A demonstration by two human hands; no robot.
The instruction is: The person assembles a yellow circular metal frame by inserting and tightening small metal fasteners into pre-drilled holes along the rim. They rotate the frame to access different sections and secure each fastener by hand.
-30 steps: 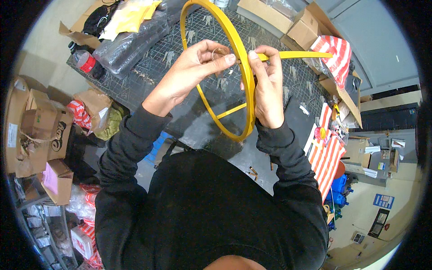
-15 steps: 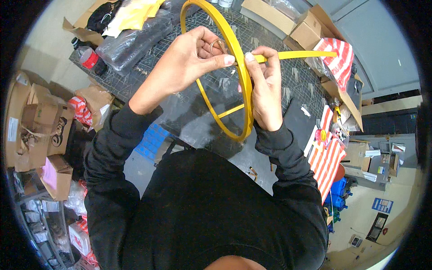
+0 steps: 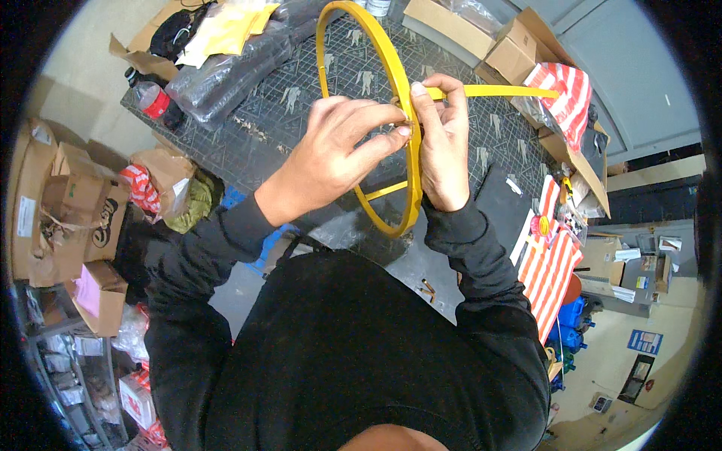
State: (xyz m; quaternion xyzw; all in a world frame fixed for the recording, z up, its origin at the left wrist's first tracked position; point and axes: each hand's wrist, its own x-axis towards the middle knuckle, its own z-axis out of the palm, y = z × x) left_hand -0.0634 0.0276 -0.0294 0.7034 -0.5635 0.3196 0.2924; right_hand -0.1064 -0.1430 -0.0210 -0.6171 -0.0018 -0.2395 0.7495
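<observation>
A large yellow hoop (image 3: pixel 413 180) stands upright over the dark patterned table, with a straight yellow strip (image 3: pixel 511 91) running off to the right. My right hand (image 3: pixel 445 150) grips the hoop's right side where the strip meets it, thumb on the near face and fingers curled behind. My left hand (image 3: pixel 335 154) is at the hoop's inner side, thumb and forefinger pinched together close to the right thumb. A small metallic bit shows at those fingertips, too small to name. Another thin yellow piece (image 3: pixel 387 190) crosses low inside the hoop.
On the table (image 3: pixel 263 143) lie a dark plastic-wrapped bundle (image 3: pixel 226 86), yellow packets (image 3: pixel 229 37) and a bottle (image 3: pixel 154 99) at the left. Cardboard boxes (image 3: pixel 519 49) line the far right. A red-and-white striped bag (image 3: pixel 553 274) hangs at the right edge.
My left hand has come down and right, its fingers closing in a pinch against the hoop. The metal ring seen on its fingers no longer shows. My right hand keeps its place.
</observation>
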